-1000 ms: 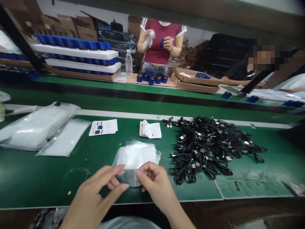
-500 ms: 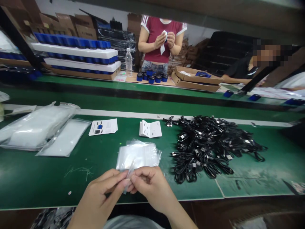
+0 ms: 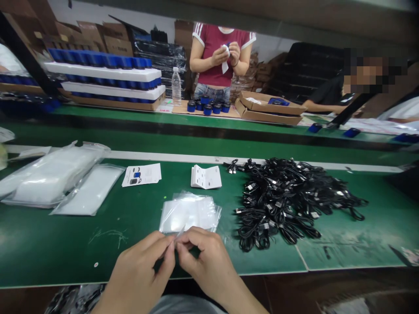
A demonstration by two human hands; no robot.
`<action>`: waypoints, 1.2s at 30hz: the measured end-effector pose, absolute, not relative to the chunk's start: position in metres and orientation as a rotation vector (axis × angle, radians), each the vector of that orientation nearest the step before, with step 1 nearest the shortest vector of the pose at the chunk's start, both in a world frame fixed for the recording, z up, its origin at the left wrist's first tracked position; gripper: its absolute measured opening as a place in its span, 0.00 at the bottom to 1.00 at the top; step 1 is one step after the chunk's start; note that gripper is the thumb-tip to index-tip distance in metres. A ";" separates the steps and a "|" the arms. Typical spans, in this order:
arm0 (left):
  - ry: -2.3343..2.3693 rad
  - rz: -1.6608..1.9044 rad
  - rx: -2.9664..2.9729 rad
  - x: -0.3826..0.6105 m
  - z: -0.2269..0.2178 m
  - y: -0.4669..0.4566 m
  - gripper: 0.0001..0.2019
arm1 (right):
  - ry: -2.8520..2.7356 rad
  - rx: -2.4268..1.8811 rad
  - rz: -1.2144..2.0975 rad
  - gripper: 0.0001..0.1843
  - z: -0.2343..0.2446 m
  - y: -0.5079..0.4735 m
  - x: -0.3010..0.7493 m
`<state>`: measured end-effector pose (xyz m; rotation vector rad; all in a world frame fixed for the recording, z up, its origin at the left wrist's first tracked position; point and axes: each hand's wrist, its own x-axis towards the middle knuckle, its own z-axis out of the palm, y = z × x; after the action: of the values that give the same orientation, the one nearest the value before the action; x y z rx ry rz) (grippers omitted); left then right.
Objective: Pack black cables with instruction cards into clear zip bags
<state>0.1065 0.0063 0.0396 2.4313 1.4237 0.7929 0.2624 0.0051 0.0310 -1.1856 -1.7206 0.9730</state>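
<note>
As the left hand (image 3: pixel 135 270) and right hand (image 3: pixel 204 257) pinch a clear plastic bag (image 3: pixel 178 231), fingers (image 3: pixel 165 242) clamped on it, a bag stack (image 3: pixel 190 213) and black cable heap (image 3: pixel 288 200) lie on the tabletop (image 3: pixel 49 244).

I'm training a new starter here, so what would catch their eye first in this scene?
A big tangled heap of black cables on the green workbench stands out first, right of the person's hands. Nearest the camera, the left hand and right hand pinch a thin clear piece just before a stack of clear plastic bags. Farther back at left, blue-capped items sit in white foam trays.
</note>
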 end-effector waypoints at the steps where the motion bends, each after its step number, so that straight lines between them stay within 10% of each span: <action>1: 1.428 0.747 2.441 0.106 0.039 0.007 0.14 | -1.734 -1.208 0.941 0.11 0.031 0.004 0.262; 21: 1.271 0.779 2.174 0.113 0.023 0.019 0.12 | -1.756 -1.390 0.895 0.11 0.034 0.004 0.263; 36: 1.413 1.081 2.196 0.105 0.010 0.018 0.11 | -1.880 -1.677 0.195 0.12 0.024 0.012 0.247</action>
<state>0.1047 0.0181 0.0102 2.1956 1.4134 1.0807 0.2473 0.0121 0.0240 -1.6767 -1.8805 0.1950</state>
